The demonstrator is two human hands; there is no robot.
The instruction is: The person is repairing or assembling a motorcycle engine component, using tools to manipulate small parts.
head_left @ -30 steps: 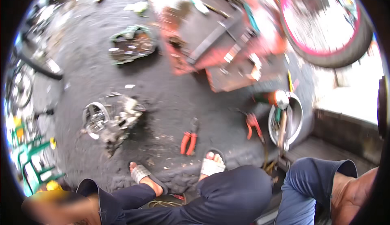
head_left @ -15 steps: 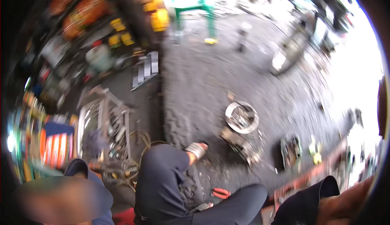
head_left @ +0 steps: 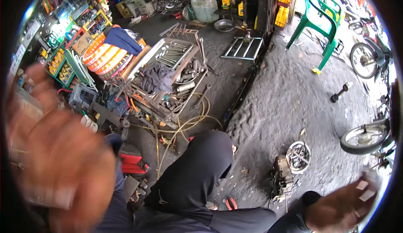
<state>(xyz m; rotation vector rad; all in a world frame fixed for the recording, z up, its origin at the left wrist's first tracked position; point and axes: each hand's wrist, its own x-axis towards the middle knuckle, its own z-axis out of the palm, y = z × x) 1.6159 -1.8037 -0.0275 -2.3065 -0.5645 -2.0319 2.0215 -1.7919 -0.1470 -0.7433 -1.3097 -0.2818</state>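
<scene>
Fingers of the left hand (head_left: 69,159), lower left, and right hand (head_left: 342,205), lower right, blur; clenched or released, I cannot tell. Metal block (head_left: 283,178) and bowl (head_left: 299,171) lie lower right.

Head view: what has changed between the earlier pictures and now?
The view turned left; the pink-rimmed wheel left it. The left hand and right hand came further into view, the left one blurred. The engine part, round pan and red-handled pliers stayed on the ground.
</scene>
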